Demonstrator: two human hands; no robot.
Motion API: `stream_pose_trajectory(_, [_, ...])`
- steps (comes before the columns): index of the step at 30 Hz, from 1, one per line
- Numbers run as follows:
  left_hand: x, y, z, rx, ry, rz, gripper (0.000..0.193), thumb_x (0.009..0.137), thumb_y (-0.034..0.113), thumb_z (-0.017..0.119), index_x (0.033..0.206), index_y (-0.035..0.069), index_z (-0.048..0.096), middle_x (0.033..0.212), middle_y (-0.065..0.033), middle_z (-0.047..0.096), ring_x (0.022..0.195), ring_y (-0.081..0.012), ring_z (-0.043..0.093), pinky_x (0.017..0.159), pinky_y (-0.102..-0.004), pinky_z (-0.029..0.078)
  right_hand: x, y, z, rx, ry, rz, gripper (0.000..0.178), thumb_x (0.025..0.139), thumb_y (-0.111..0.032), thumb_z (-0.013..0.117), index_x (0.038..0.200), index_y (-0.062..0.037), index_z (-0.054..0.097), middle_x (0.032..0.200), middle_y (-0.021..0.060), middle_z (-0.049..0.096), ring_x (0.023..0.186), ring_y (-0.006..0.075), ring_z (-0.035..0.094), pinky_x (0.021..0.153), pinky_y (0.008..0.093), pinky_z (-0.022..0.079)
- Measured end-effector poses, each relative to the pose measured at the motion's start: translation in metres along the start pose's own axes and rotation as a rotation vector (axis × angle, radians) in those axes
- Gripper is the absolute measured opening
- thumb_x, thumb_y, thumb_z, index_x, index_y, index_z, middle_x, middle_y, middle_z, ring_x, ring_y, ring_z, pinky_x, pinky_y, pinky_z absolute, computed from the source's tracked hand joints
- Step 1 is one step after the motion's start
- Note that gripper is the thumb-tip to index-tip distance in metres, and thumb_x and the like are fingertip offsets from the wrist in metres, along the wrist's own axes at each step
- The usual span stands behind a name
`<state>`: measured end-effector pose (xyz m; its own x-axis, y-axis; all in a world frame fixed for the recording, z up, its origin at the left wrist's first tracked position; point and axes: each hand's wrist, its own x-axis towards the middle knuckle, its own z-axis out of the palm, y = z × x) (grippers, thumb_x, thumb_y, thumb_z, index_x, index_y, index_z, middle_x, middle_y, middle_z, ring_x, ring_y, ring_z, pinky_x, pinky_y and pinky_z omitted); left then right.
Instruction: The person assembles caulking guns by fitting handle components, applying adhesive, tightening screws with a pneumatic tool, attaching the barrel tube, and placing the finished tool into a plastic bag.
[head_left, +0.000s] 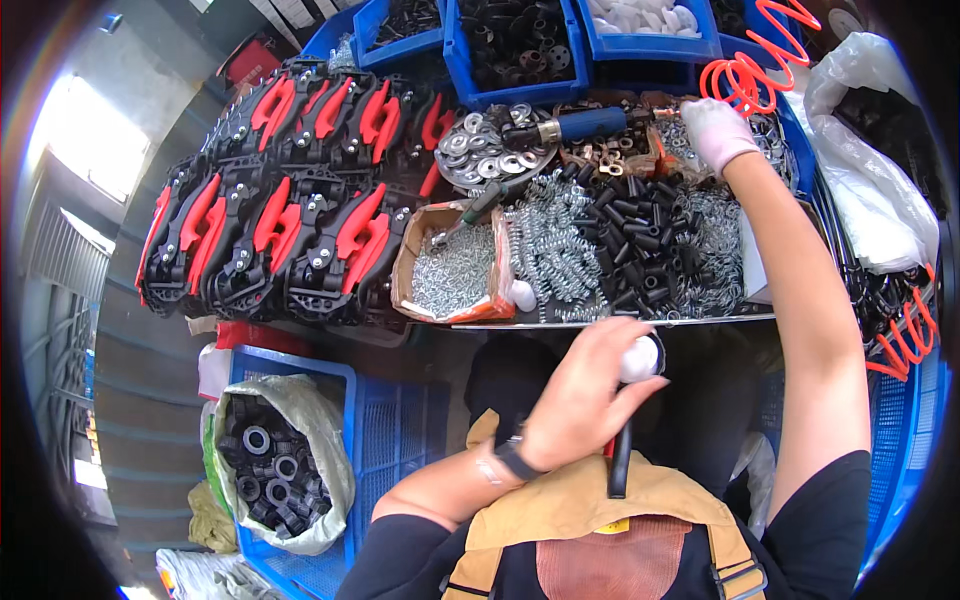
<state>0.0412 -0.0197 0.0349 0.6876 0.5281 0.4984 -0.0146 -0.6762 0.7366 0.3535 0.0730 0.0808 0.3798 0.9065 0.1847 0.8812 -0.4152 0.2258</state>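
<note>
Left hand (pixel 580 395) clamped on black handle (pixel 620 462), long axis vertical, white knob (pixel 638 360) on top. Gloved right hand (pixel 715 130), fingers together, reaches far beyond the knob, into small metal parts (pixel 690 140).

Worktop crowded with springs (pixel 545 250), black sleeves (pixel 640 235), red-black assemblies (pixel 290 230), open gap above lap

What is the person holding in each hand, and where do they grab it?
The left hand grips a black part near its white round end. The gloved right hand reaches into small metal parts; any hold is hidden.
</note>
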Motion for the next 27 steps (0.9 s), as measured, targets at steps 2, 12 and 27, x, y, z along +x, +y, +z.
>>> stream_pose_trajectory(2, [0.005,-0.003,0.014,0.152,-0.037,0.06,0.052,0.069,0.016,0.077,0.113,-0.002,0.054,0.105,-0.0174,0.058,0.101,-0.0367,0.053,0.089,-0.0414,0.043,-0.025,-0.009,-0.009,0.193,0.236,-0.152,0.016,0.083,-0.011,0.055,0.093,-0.0024,0.064,0.084,0.0188,0.065,0.083,0.0338,0.064,0.074,0.043,0.052])
stream_pose_trajectory(12, [0.008,-0.036,0.02,0.065,-0.132,0.065,0.057,0.069,0.013,0.073,0.119,0.001,0.049,0.112,-0.0169,0.055,0.108,-0.0351,0.049,0.094,-0.0421,0.039,-0.219,-0.057,-0.013,0.722,0.448,-0.717,0.057,0.052,-0.009,0.074,0.108,-0.0092,0.06,0.101,0.0088,0.06,0.085,0.0319,0.059,0.069,0.0388,0.051])
stream_pose_trajectory(27, [-0.026,-0.044,0.056,-0.362,0.207,-0.232,0.089,0.077,-0.001,0.069,0.144,0.005,0.01,0.117,-0.0134,0.057,0.104,-0.0183,0.058,0.089,-0.0311,0.047,-0.24,-0.094,-0.035,0.16,0.558,-0.634,0.029,0.066,-0.01,0.06,0.092,0.0042,0.061,0.089,0.0118,0.057,0.085,0.0269,0.058,0.068,0.0348,0.05])
